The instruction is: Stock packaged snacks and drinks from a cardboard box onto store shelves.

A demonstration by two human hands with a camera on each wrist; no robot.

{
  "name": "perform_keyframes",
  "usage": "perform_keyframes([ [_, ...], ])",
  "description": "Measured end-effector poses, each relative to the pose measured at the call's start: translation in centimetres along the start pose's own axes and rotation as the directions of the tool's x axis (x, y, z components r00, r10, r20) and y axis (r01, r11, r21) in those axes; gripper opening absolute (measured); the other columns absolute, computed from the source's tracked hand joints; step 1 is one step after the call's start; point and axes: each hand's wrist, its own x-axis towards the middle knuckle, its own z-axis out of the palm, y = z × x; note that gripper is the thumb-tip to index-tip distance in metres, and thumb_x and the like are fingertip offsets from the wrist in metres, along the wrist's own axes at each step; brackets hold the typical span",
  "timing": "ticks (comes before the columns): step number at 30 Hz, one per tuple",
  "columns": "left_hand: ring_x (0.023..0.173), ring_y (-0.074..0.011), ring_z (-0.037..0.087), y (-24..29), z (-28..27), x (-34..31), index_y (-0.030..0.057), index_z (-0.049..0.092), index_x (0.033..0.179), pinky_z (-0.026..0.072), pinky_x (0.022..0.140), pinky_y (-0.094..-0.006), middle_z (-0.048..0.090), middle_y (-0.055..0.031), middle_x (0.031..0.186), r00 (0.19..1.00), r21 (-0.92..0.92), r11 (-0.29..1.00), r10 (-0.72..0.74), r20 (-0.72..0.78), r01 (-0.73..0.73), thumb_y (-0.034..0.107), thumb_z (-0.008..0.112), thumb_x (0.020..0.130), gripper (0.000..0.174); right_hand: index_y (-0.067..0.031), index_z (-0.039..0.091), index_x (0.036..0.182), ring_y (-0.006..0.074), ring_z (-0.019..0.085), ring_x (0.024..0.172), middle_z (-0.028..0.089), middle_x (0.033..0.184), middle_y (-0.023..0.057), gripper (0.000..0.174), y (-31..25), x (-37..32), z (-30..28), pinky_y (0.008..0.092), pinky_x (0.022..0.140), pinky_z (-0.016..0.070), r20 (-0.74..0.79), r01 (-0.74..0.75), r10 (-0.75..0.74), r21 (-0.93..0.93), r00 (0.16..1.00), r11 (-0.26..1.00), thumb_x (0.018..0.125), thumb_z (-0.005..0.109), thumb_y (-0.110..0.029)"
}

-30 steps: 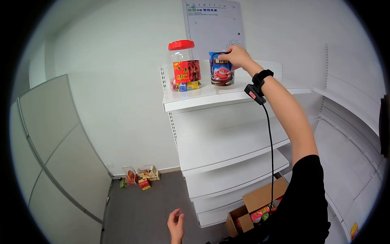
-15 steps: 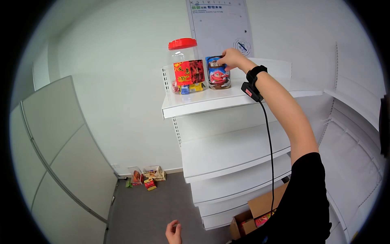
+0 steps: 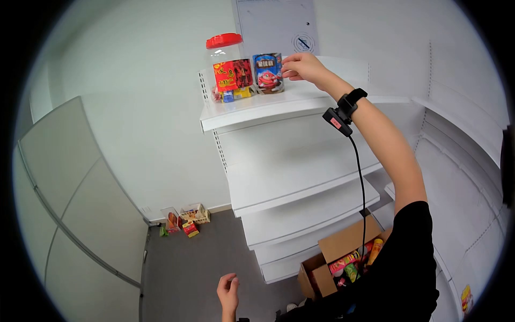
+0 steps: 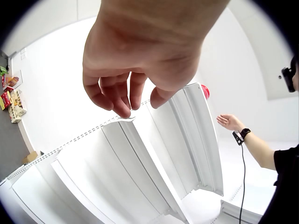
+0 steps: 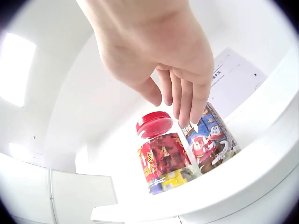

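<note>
On the top shelf (image 3: 300, 99) a blue container with a cartoon print (image 3: 269, 75) stands upright, close to the right of a clear jar with a red lid (image 3: 232, 75). My right hand (image 3: 307, 70) is at the container's right side, fingers loosely extended and holding nothing; whether a fingertip still touches it I cannot tell. In the right wrist view the fingers hang in front of the blue container (image 5: 210, 144). My left hand (image 3: 228, 292) hangs low over the floor, fingers loosely curled around nothing; the left wrist view shows the same relaxed hand (image 4: 140, 60).
Lower white shelves (image 3: 289, 182) run beneath the top one. An open cardboard box (image 3: 340, 241) with colourful packages stands at the lower right. Small boxes and a basket (image 3: 196, 213) sit on the floor by the wall. A grey partition (image 3: 80, 188) is at the left, more shelving at the right.
My right hand has let go of the blue container and drawn to its right. The container has moved left, close beside the jar. The left hand still hangs low.
</note>
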Motion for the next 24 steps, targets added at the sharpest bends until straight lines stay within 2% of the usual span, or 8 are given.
perform_keyframes([
  [7, 0.080, -0.0111, 0.056, -0.8, -1.1, -3.9, -0.0013, 0.062, 0.099, 0.0470, 0.072, -0.0243, 0.058, -0.0046, 0.099, 0.975, 0.003, 0.997, -0.070, 0.212, 0.071, 0.004, 0.060, 0.086, 0.014, 0.0015, 0.060, 0.105, 0.0148, 0.064, 0.083, 0.066, 0.094, 0.0098, 0.024, -0.4, -17.1, 2.7, 0.0265, 0.077, 0.0522, 0.020, -0.026, 0.023, 0.154, 1.000, 0.988, 0.091, 0.053, -0.017],
  [11, 0.080, -0.0103, 0.055, -2.7, -2.9, -7.8, -0.0011, 0.062, 0.099, 0.0459, 0.072, -0.0236, 0.059, -0.0037, 0.095, 0.935, 0.027, 0.988, -0.151, 0.321, 0.150, 0.007, 0.059, 0.088, 0.014, 0.0011, 0.060, 0.103, 0.0146, 0.064, 0.082, 0.065, 0.092, 0.0095, 0.023, 2.0, -30.6, 4.9, 0.0269, 0.077, 0.0518, 0.080, -0.268, 0.256, 0.209, 0.963, 0.941, 0.091, 0.055, -0.018],
  [13, 0.079, -0.0100, 0.055, -3.3, -3.1, -10.3, -0.0011, 0.062, 0.100, 0.0454, 0.072, -0.0234, 0.060, -0.0037, 0.093, 0.907, 0.056, 0.979, -0.203, 0.369, 0.196, 0.009, 0.058, 0.089, 0.015, 0.0010, 0.060, 0.103, 0.0149, 0.063, 0.083, 0.065, 0.092, 0.0096, 0.024, 4.1, -38.0, 5.6, 0.0272, 0.076, 0.0519, 0.065, -0.430, 0.428, 0.243, 0.902, 0.869, 0.091, 0.056, -0.020],
  [15, 0.079, -0.0096, 0.054, -3.0, -3.0, -12.3, -0.0012, 0.062, 0.101, 0.0450, 0.072, -0.0233, 0.061, -0.0038, 0.092, 0.881, 0.105, 0.966, -0.259, 0.396, 0.237, 0.010, 0.058, 0.090, 0.016, 0.0010, 0.060, 0.103, 0.0150, 0.063, 0.083, 0.065, 0.092, 0.0096, 0.024, 6.9, -44.7, 5.4, 0.0274, 0.076, 0.0519, 0.039, -0.554, 0.570, 0.301, 0.821, 0.777, 0.091, 0.056, -0.020],
  [18, 0.078, -0.0097, 0.055, -3.6, -2.7, -14.5, -0.0014, 0.062, 0.102, 0.0448, 0.072, -0.0238, 0.062, -0.0045, 0.093, 0.837, 0.146, 0.954, -0.301, 0.456, 0.263, 0.012, 0.057, 0.090, 0.018, -0.0025, 0.060, 0.100, 0.0135, 0.062, 0.080, 0.065, 0.091, 0.0067, 0.023, 10.8, -54.7, 3.8, 0.0256, 0.073, 0.0510, -0.179, -0.594, 0.757, 0.518, 0.628, 0.615, 0.089, 0.058, -0.022],
  [19, 0.077, -0.0098, 0.055, -3.3, -2.3, -15.5, -0.0012, 0.062, 0.102, 0.0447, 0.072, -0.0238, 0.062, -0.0045, 0.094, 0.820, 0.146, 0.949, -0.315, 0.478, 0.280, 0.012, 0.057, 0.090, 0.018, -0.0034, 0.060, 0.099, 0.0132, 0.061, 0.079, 0.065, 0.091, 0.0062, 0.022, 11.5, -58.4, 3.5, 0.0251, 0.072, 0.0507, -0.234, -0.575, 0.812, 0.604, 0.535, 0.552, 0.089, 0.058, -0.023],
  [20, 0.077, -0.0099, 0.055, -2.9, -1.8, -16.3, -0.0011, 0.062, 0.102, 0.0447, 0.072, -0.0239, 0.063, -0.0046, 0.094, 0.804, 0.147, 0.945, -0.325, 0.498, 0.291, 0.012, 0.057, 0.090, 0.018, -0.0054, 0.062, 0.095, 0.0135, 0.061, 0.076, 0.065, 0.087, 0.0064, 0.020, 12.1, -62.0, 3.2, 0.0268, 0.072, 0.0504, -0.319, -0.529, 0.859, 0.685, 0.401, 0.502, 0.087, 0.060, -0.023],
  [24, 0.077, -0.0103, 0.055, -3.4, 0.3, -18.6, -0.0005, 0.063, 0.102, 0.0448, 0.072, -0.0243, 0.063, -0.0046, 0.096, 0.734, 0.195, 0.932, -0.360, 0.576, 0.304, 0.013, 0.057, 0.090, 0.019, -0.0067, 0.061, 0.096, 0.0153, 0.060, 0.080, 0.065, 0.089, 0.0057, 0.018, 12.7, -76.6, 2.0, 0.0306, 0.074, 0.0488, -0.316, -0.255, 0.933, 0.901, 0.172, 0.352, 0.086, 0.060, -0.022],
])
